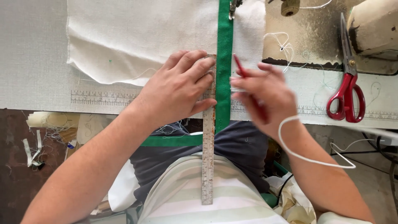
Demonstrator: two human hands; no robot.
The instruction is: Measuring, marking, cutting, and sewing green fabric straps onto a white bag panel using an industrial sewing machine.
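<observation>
My left hand (178,89) lies flat on a long metal ruler (208,157), pressing it onto white fabric (141,33) at the table's front edge. The ruler runs lengthwise beside a green fabric strip (224,62) that goes up under the sewing machine's presser foot (233,7). My right hand (265,93), blurred, holds a red pencil (239,66) with its tip next to the green strip. A white cord loop (315,159) hangs from my right wrist.
Red-handled scissors (347,87) lie on the table at the right, beside the cream sewing machine body (373,25). Loose threads (284,43) lie near the machine bed. Printed measuring scales run along the table's front edge (99,98). Fabric scraps (33,149) lie on the floor at left.
</observation>
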